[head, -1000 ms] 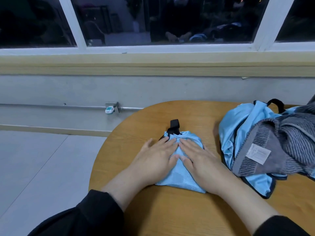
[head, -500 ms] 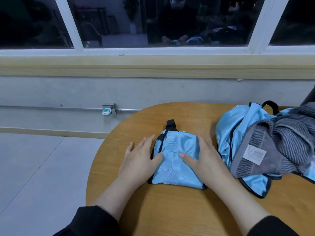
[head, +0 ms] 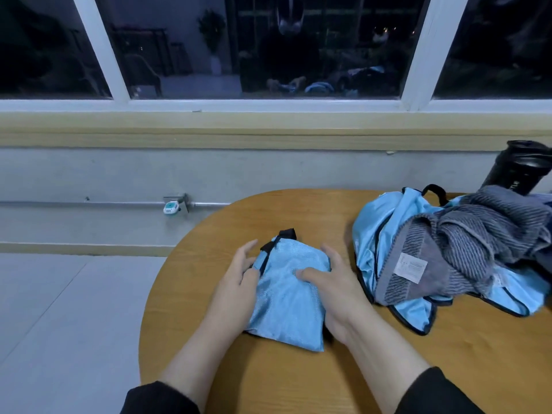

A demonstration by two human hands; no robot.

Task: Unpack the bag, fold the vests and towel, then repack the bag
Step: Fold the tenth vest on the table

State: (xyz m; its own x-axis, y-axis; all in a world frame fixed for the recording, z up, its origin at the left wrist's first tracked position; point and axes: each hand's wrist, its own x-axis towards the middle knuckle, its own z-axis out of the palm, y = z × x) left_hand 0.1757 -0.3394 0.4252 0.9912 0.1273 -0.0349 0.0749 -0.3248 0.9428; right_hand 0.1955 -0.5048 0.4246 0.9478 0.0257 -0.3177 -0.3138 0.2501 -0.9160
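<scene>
A folded light-blue vest (head: 286, 288) with black trim lies in the middle of the round wooden table (head: 268, 377). My left hand (head: 239, 282) rests against its left edge with fingers straight and the thumb touching the trim. Against the right edge lies my right hand (head: 334, 288), fingers fairly straight, its thumb across the top of the fabric. To the right, a second blue vest (head: 376, 234) lies crumpled. A grey striped towel (head: 466, 240) with a white label is heaped on that crumpled vest. I cannot make out the bag.
A black bottle (head: 519, 171) stands at the table's far right, behind the towel. The table's left edge curves close to my left hand, with grey floor (head: 59, 309) beyond it. A wall and a window ledge (head: 268, 127) run behind the table.
My hands have slid off the top of the folded vest and out to its two sides. The right thumb stays on top. The view has tilted, bringing the black bottle in.
</scene>
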